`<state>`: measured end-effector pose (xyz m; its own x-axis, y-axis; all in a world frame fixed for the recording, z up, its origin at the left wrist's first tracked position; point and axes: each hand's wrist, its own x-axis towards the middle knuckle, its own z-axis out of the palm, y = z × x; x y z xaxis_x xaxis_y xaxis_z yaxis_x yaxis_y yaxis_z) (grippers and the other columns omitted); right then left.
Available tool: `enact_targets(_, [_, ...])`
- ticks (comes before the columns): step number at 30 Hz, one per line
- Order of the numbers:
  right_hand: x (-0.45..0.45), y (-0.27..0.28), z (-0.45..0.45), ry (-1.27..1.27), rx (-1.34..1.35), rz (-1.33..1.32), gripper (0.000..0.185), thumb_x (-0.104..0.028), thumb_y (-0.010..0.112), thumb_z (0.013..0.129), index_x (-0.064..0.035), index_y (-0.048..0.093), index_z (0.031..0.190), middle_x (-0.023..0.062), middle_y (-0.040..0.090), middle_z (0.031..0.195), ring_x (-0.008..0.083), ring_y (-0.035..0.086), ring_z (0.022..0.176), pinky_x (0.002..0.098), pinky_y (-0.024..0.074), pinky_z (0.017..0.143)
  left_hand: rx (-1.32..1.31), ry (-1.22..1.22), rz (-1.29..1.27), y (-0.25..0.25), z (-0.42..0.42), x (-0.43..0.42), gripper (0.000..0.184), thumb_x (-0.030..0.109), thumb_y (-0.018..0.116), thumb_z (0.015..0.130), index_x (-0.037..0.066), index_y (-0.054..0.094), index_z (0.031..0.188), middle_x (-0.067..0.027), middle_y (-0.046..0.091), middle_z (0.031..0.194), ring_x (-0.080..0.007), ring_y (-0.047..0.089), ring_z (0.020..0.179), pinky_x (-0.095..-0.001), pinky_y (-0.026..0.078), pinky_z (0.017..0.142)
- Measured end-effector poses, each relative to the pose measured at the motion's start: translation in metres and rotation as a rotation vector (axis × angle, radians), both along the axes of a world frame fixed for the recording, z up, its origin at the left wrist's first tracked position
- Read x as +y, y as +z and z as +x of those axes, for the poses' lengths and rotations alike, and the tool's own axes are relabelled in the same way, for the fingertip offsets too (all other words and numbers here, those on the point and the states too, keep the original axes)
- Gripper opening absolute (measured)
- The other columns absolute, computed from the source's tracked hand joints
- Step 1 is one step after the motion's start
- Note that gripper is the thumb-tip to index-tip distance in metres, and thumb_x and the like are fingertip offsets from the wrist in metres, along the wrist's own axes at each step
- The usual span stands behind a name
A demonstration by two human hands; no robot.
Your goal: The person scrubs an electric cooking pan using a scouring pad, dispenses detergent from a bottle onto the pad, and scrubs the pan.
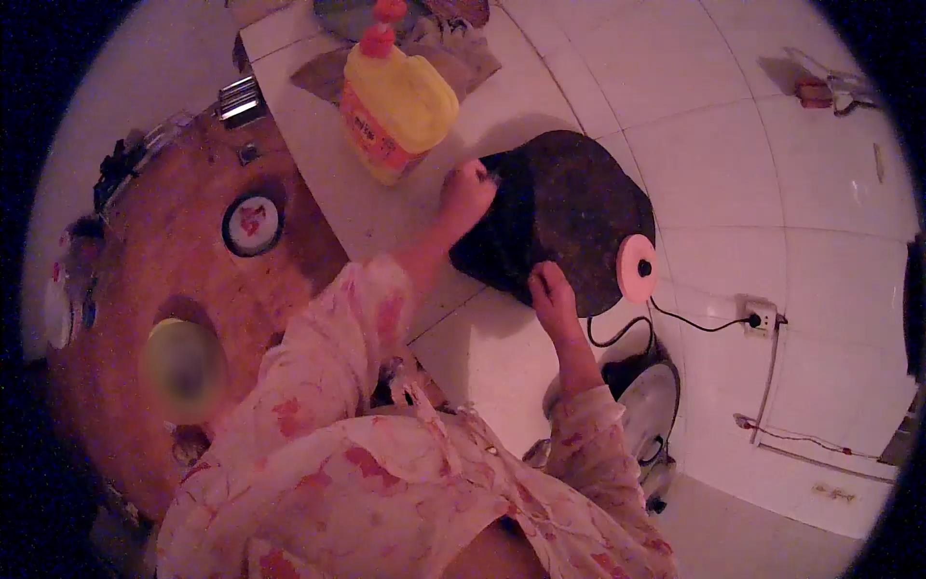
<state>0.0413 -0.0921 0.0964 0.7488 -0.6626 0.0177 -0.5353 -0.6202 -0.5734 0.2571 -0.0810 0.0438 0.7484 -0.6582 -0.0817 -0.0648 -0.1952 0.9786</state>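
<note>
A large dark, rounded item (579,198), perhaps cloth, lies on the pale tiled counter. My left hand (467,193) is closed at its left edge, fingers gripping dark material. Lower down, the fingers of my right hand (552,289) are pinched together on the near edge. A pink disc with a black knob (632,267) shows at the dark item's right side. Beyond my left hand stands a yellow bottle (400,106) with a red cap and a red label.
Behind the bottle lies crumpled brown cloth (468,60). A black cable runs to a wall socket (760,317). Metal pots (648,415) are beside my right forearm. At the left, a reddish-brown floor (289,227) holds a round dish (253,223). Pliers-like tools (839,94) are at the upper right.
</note>
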Motion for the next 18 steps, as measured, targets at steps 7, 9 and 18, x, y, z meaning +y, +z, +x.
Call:
enact_targets(7, [0.009,0.004,0.006,-0.066,-0.024,-0.025,0.006,-0.008,0.051,0.08,-0.0032,0.049,0.083,0.0166,0.049,0.079,0.035,0.05,0.073,0.0363,0.0422,0.066,-0.075,-0.189,-0.068,-0.01,0.038,-0.047,0.02,0.017,0.061,0.064,0.002,0.058,0.077,-0.0202,0.059,0.08,-0.0356,0.056,0.078,-0.041,0.044,0.068])
enact_targets(9, [0.004,0.005,0.006,-0.082,-0.035,-0.027,0.006,-0.008,0.051,0.08,-0.0033,0.048,0.082,0.0166,0.049,0.079,0.0352,0.05,0.073,0.0366,0.042,0.066,-0.079,-0.151,-0.086,-0.013,0.027,-0.03,0.02,0.017,0.061,0.064,0.001,0.058,0.076,-0.0203,0.059,0.079,-0.0357,0.056,0.078,-0.0412,0.044,0.068])
enact_targets(18, [0.003,0.001,0.005,-0.083,0.018,-0.01,0.006,-0.008,0.051,0.079,-0.0032,0.047,0.08,0.0157,0.047,0.076,0.0355,0.048,0.073,0.038,0.041,0.065,-0.008,-0.147,-0.017,-0.004,0.033,-0.052,0.014,0.014,0.059,0.064,0.002,0.058,0.071,-0.0203,0.059,0.08,-0.0359,0.056,0.078,-0.0413,0.044,0.068])
